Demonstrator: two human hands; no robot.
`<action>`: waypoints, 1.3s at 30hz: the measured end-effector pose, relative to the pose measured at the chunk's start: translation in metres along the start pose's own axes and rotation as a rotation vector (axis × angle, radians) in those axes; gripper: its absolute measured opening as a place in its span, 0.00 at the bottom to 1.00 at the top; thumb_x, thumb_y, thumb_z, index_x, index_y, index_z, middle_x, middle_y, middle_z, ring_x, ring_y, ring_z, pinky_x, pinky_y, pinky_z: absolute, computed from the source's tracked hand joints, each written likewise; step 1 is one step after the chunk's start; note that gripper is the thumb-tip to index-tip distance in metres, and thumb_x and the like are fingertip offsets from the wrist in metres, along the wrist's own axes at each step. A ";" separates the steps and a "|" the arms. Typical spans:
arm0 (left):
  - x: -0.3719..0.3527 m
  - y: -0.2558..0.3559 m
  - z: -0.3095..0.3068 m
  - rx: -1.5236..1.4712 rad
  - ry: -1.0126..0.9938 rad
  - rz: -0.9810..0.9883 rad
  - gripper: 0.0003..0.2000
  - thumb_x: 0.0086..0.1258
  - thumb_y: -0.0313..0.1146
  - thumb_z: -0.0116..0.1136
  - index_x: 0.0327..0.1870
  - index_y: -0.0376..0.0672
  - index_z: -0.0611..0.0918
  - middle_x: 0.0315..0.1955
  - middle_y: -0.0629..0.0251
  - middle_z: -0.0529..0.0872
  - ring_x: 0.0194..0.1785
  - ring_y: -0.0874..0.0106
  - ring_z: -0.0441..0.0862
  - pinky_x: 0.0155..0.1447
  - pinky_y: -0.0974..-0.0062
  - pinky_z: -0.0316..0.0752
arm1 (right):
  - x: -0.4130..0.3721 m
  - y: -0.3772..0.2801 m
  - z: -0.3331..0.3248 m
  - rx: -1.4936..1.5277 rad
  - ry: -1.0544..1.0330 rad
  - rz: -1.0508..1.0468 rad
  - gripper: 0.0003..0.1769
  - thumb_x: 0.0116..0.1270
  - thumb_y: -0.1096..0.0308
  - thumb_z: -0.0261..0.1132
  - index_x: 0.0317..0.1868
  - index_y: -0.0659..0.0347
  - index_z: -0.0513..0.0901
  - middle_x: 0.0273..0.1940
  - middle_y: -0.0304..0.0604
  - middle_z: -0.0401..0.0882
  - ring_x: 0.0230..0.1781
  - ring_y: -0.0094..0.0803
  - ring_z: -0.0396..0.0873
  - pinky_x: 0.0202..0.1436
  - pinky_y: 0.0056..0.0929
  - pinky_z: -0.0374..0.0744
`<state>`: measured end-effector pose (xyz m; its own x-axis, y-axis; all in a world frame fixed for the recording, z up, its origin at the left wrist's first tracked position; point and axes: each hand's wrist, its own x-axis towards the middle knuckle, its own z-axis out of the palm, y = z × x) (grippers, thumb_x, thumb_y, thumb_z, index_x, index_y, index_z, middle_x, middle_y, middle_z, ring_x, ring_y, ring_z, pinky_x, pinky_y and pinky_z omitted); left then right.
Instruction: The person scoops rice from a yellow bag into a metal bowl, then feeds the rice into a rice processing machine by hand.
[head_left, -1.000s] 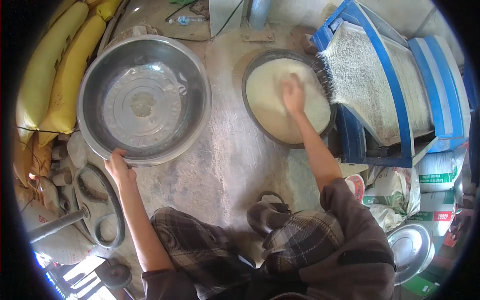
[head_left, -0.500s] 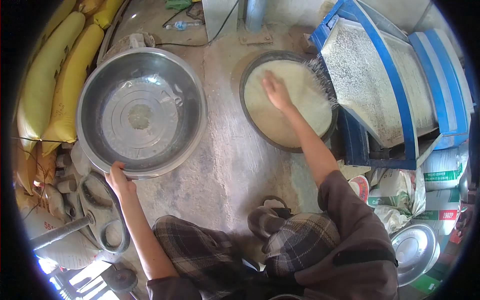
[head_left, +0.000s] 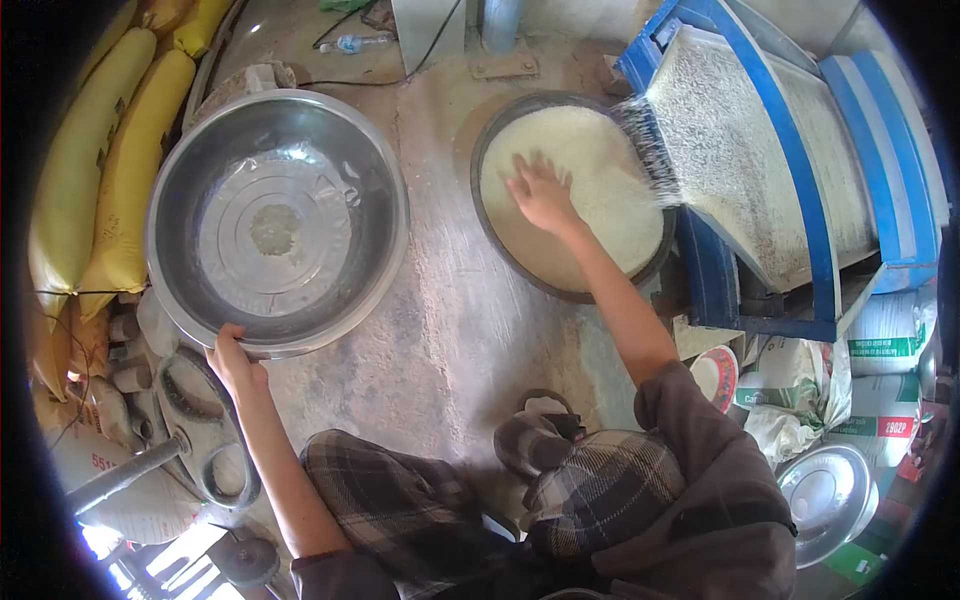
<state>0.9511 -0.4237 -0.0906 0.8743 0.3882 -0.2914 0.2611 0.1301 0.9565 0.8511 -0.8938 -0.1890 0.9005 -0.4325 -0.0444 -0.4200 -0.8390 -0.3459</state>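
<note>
My left hand [head_left: 236, 366] is closed around the near rim of a wide metal basin [head_left: 352, 295], which looks slightly tilted. A small patch of pale grains [head_left: 273, 230] lies at the centre of the basin's floor. Over to the right, my right hand [head_left: 545, 195] rests with spread, slightly blurred fingers on white rice [head_left: 585, 140] that fills a round dark tub [head_left: 477, 185]. Grains stream into the tub from the spiky-looking lip of a blue-framed chute [head_left: 745, 130]; its sloping bed is covered with rice.
Long yellow sacks [head_left: 135, 190] are stacked at the left, above a dark metal handwheel [head_left: 228, 470]. Printed white sacks [head_left: 885, 345] and a metal bowl [head_left: 825, 495] stand at the right. A plastic bottle [head_left: 360, 44] and a black cable lie at the back.
My right hand has moved a little nearer over the rice, and its fingers have spread. The left hand keeps its grip on the basin's rim.
</note>
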 end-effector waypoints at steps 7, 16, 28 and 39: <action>0.015 0.001 0.004 0.001 -0.025 -0.009 0.18 0.47 0.20 0.52 0.44 0.35 0.72 0.36 0.63 0.75 0.38 0.67 0.76 0.41 0.68 0.73 | -0.083 0.039 -0.033 0.247 0.266 -0.040 0.09 0.59 0.73 0.62 0.41 0.58 0.83 0.40 0.54 0.81 0.43 0.49 0.80 0.61 0.48 0.71; -0.027 0.100 0.056 0.202 -0.117 0.371 0.17 0.52 0.21 0.51 0.46 0.30 0.74 0.39 0.62 0.77 0.40 0.70 0.74 0.47 0.71 0.71 | -0.160 0.052 -0.041 0.300 0.564 -0.088 0.08 0.63 0.69 0.64 0.28 0.63 0.81 0.23 0.49 0.77 0.19 0.40 0.76 0.25 0.34 0.74; -0.100 0.173 0.262 0.249 -0.566 0.534 0.16 0.51 0.19 0.47 0.42 0.29 0.79 0.29 0.63 0.79 0.30 0.73 0.75 0.34 0.73 0.71 | -0.218 0.073 -0.042 0.546 0.614 0.277 0.19 0.67 0.63 0.62 0.20 0.65 0.74 0.13 0.51 0.64 0.11 0.41 0.59 0.17 0.35 0.60; -0.135 0.124 0.325 0.291 -0.696 0.532 0.15 0.49 0.17 0.46 0.39 0.28 0.79 0.27 0.60 0.79 0.29 0.72 0.76 0.32 0.73 0.71 | -0.256 0.133 -0.024 0.501 0.648 0.535 0.17 0.67 0.56 0.63 0.37 0.65 0.79 0.17 0.40 0.73 0.16 0.25 0.70 0.19 0.26 0.67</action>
<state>0.9989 -0.7567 0.0716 0.9329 -0.3175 0.1700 -0.2351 -0.1794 0.9553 0.5616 -0.9023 -0.2013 0.3062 -0.9383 0.1607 -0.5238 -0.3070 -0.7946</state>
